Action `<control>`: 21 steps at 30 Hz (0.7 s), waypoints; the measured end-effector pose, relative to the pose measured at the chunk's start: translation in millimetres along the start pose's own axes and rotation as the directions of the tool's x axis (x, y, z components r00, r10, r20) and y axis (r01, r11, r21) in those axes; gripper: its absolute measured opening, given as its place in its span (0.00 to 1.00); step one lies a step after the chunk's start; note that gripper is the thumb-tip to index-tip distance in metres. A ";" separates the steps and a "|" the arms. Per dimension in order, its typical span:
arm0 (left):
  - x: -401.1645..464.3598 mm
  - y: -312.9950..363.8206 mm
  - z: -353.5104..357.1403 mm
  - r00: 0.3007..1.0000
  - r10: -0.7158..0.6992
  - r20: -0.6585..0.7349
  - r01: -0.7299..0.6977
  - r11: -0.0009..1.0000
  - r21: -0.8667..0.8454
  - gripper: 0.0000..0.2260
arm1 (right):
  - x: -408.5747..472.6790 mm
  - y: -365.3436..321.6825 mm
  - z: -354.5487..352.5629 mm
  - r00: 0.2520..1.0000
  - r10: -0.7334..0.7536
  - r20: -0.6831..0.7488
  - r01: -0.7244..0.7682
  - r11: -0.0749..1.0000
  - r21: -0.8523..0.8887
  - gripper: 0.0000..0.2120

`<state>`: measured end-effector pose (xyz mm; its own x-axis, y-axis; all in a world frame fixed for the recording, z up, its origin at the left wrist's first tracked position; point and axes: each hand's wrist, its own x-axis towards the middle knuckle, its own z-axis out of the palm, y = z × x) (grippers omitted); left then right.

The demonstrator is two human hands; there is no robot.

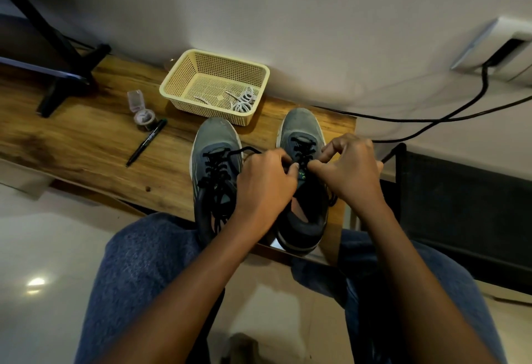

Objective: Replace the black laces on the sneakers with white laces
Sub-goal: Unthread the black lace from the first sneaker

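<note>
Wooden table (86, 139) (mesh basket (184, 75)), suede sneakers (216, 136)

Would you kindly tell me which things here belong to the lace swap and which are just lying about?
Job: left sneaker, right sneaker, black laces pinched by left hand and right hand, white laces in basket.
Lying about: pen, small clear container, black cable.

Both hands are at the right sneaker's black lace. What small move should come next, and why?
Probably pull the black lace free of the top eyelets of the right grey sneaker: the left hand and right hand pinch it near the tongue, it is still threaded, and the white laces wait in the beige plastic basket.
</note>
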<state>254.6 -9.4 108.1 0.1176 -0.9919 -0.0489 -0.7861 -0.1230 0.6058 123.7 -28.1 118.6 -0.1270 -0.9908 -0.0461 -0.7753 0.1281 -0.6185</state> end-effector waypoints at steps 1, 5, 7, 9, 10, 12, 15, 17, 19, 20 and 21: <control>-0.5 0.0 0.9 1.000 -0.002 0.005 0.002 1.000 0.005 0.10 | -0.2 0.0 0.4 1.000 0.015 -0.008 -0.015 0.999 0.043 0.10; 1.6 -4.5 1.1 0.999 -0.035 0.016 0.034 0.999 0.011 0.09 | 5.0 7.3 -12.6 0.981 0.104 -0.163 -0.062 0.967 0.246 0.07; 1.8 -5.4 1.1 1.000 -0.027 0.007 0.027 0.999 0.019 0.09 | 8.9 13.7 -19.6 0.964 0.159 -0.214 -0.095 0.955 0.281 0.05; 0.6 -3.9 4.6 1.000 0.020 -0.006 -0.020 0.999 0.049 0.10 | 11.9 20.8 -18.1 0.964 0.162 -0.209 -0.107 0.962 0.250 0.03; 0.5 -3.5 7.0 0.998 0.054 -0.011 -0.053 0.996 0.067 0.12 | 12.7 22.7 -15.0 0.972 0.143 -0.188 -0.101 0.971 0.217 0.03; 2.7 -2.5 11.7 0.991 0.132 -0.014 -0.130 0.986 0.106 0.15 | 13.2 24.9 -8.0 0.984 0.104 -0.143 -0.081 0.984 0.161 0.08; 8.5 -0.7 16.3 0.970 0.243 -0.014 -0.236 0.952 0.193 0.17 | 13.4 23.7 -5.1 0.991 0.061 -0.119 -0.048 0.993 0.107 0.13; 11.4 1.0 19.0 0.957 0.290 0.004 -0.280 0.919 0.279 0.15 | 12.6 22.9 -3.6 0.997 0.037 -0.062 -0.030 0.994 0.109 0.08; 13.3 1.5 19.8 0.948 0.319 0.007 -0.300 0.881 0.365 0.13 | 9.9 20.1 -0.8 0.997 0.006 0.079 -0.015 0.994 0.104 0.08; 14.2 1.4 19.6 0.944 0.330 0.002 -0.303 0.866 0.397 0.12 | 8.4 18.7 1.4 0.989 -0.011 0.147 -0.001 0.996 0.086 0.08; 15.0 1.7 19.4 0.941 0.338 -0.002 -0.305 0.854 0.421 0.11 | 6.8 17.4 3.5 0.982 -0.021 0.190 0.010 0.998 0.063 0.09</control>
<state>243.3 -25.1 92.9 -0.1534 -0.9751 0.1602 -0.9628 0.1840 0.1980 111.5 -32.7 104.7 0.0097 -0.9834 -0.1812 -0.7360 0.1156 -0.6670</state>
